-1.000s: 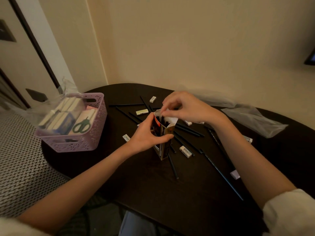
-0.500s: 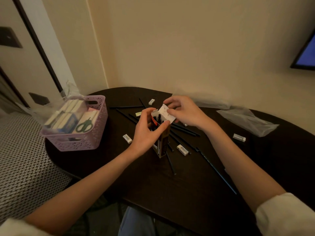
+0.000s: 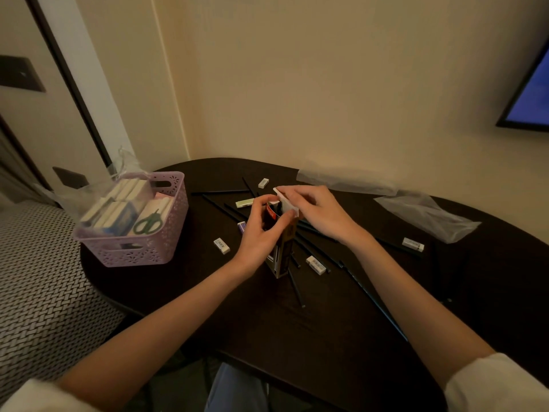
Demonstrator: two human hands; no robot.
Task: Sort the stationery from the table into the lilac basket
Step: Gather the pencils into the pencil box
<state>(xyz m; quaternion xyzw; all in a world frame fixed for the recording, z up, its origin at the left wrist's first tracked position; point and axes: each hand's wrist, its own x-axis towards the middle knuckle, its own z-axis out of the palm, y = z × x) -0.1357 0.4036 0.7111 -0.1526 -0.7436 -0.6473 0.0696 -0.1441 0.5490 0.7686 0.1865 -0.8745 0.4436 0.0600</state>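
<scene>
A tall pencil box (image 3: 283, 251) stands upright in the middle of the dark table (image 3: 312, 328), with dark pencils inside. My left hand (image 3: 261, 230) grips its upper part from the left. My right hand (image 3: 315, 212) pinches the box's white top flap (image 3: 285, 202). Several black pencils (image 3: 297, 288) and small white erasers (image 3: 315, 265) lie scattered around the box. The lilac basket (image 3: 142, 248) sits at the table's left edge, holding boxes and green scissors (image 3: 148, 223).
Two clear plastic bags (image 3: 424, 214) lie at the table's back right near the wall. More erasers (image 3: 221, 245) lie between basket and box. A screen (image 3: 531, 93) hangs on the right wall. A patterned surface (image 3: 38, 278) lies left of the table.
The view tilted upward. My right hand lifted the white flap from the box's opening and now holds it raised. My left hand kept its grip on the box.
</scene>
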